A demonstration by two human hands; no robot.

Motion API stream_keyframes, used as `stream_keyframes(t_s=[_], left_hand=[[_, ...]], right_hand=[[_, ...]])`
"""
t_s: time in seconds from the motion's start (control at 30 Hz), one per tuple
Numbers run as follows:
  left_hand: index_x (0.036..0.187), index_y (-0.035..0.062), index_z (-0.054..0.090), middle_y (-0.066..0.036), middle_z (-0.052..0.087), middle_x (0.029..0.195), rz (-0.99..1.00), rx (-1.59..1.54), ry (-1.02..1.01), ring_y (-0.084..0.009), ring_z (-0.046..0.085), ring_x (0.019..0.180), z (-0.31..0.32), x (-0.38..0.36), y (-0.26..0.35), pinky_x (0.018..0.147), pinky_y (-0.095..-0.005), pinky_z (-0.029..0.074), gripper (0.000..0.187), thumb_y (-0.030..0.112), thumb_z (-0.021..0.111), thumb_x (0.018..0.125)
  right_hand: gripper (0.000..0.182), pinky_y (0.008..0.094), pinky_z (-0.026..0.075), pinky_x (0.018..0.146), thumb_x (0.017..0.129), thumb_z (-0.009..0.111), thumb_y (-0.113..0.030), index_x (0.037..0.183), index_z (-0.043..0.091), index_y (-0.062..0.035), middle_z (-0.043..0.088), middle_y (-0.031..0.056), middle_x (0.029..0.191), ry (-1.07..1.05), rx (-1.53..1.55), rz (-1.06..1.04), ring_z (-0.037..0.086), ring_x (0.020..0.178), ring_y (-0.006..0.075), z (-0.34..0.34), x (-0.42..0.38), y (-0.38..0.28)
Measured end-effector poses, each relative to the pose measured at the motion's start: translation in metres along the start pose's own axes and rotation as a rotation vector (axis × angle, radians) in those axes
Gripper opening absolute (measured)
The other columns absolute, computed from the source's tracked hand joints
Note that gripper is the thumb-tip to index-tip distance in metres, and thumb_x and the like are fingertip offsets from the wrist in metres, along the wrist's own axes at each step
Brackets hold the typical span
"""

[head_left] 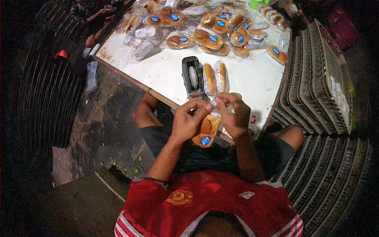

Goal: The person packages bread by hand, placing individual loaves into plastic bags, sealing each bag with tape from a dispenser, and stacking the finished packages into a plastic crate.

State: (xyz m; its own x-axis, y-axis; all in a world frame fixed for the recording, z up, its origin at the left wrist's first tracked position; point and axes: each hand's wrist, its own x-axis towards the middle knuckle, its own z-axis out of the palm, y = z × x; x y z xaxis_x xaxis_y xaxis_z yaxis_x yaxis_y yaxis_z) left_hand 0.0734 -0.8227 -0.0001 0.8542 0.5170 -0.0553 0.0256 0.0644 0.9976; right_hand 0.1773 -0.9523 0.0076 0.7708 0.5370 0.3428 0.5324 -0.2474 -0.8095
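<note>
Between my hands, over the table's front edge, hangs a clear plastic bag with a golden bread bun (pixel 207 127) in it, a blue round label near its lower end. My left hand (pixel 190 119) is closed in a pinch on the bag's gathered top. Facing it, my right hand (pixel 235 114) pinches the same top with thumb and fingers. Just beyond my fingers stands a black tape dispenser (pixel 185 71) with a pale roll of tape. To its right, two long wrapped bread rolls (pixel 209 79) lie side by side.
On the white table (pixel 158 75), many wrapped buns (pixel 213 37) are heaped at the far side. Stacked plastic crates (pixel 312 79) rise close on the right, with more crates (pixel 43 94) at the left. Other people's hands (pixel 104 12) show at the far left.
</note>
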Motion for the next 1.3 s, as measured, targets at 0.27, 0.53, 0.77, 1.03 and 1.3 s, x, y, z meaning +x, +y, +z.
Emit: stream_keyframes(t_s=[0.27, 0.53, 0.77, 1.03, 1.3], left_hand=[[0.102, 0.0, 0.069, -0.007, 0.062, 0.102, -0.044, -0.104, -0.122, -0.0165, 0.058, 0.101, -0.013, 0.001, -0.013, 0.092, -0.0315, 0.046, 0.018, 0.015, 0.071, 0.092], [0.096, -0.0017, 0.055, -0.012, 0.053, 0.094, 0.453, 0.279, 0.155, -0.0196, 0.056, 0.087, -0.006, -0.01, -0.005, 0.08, -0.0336, 0.046, 0.018, 0.012, 0.066, 0.092], [0.132, 0.0, 0.047, -0.012, 0.056, 0.117, 0.472, 0.298, -0.075, -0.0236, 0.057, 0.111, -0.024, -0.012, 0.009, 0.099, -0.0355, 0.044, 0.067, 0.021, 0.08, 0.078], [0.129, 0.0012, 0.05, -0.015, 0.057, 0.117, 0.197, 0.283, 0.019, -0.0285, 0.057, 0.11, -0.043, -0.009, 0.01, 0.097, -0.039, 0.044, 0.063, 0.017, 0.074, 0.072], [0.128, 0.0017, 0.05, -0.018, 0.057, 0.113, 0.201, 0.572, 0.074, -0.0351, 0.056, 0.108, -0.051, -0.008, 0.011, 0.096, -0.0443, 0.041, 0.065, 0.021, 0.075, 0.071]], right_hand=[[0.022, 0.0375, 0.051, 0.068, 0.085, 0.077, -0.025, 0.084, 0.068, -0.0048, 0.059, 0.0082, 0.08, -0.25, -0.064, -0.087, 0.062, 0.077, 0.0263, -0.014, -0.001, 0.005], [0.039, 0.0345, 0.05, 0.087, 0.089, 0.074, -0.028, 0.112, 0.054, -0.0028, 0.06, 0.0087, 0.104, -0.234, 0.74, 0.272, 0.06, 0.101, 0.0198, 0.03, -0.033, 0.005], [0.069, 0.0368, 0.035, 0.11, 0.092, 0.065, -0.031, 0.145, 0.033, -0.0016, 0.046, 0.0163, 0.136, -0.574, 1.088, 0.38, 0.045, 0.128, 0.022, 0.038, -0.02, 0.01], [0.038, 0.0334, 0.048, 0.07, 0.086, 0.074, -0.033, 0.091, 0.067, 0.0038, 0.061, 0.0093, 0.082, -0.383, 0.103, 0.555, 0.06, 0.08, 0.0191, 0.086, 0.045, 0.047], [0.023, 0.0366, 0.048, 0.064, 0.085, 0.074, -0.022, 0.081, 0.069, -0.0005, 0.064, 0.0139, 0.08, -0.377, 0.105, 0.232, 0.06, 0.07, 0.0257, 0.067, -0.007, 0.082]])
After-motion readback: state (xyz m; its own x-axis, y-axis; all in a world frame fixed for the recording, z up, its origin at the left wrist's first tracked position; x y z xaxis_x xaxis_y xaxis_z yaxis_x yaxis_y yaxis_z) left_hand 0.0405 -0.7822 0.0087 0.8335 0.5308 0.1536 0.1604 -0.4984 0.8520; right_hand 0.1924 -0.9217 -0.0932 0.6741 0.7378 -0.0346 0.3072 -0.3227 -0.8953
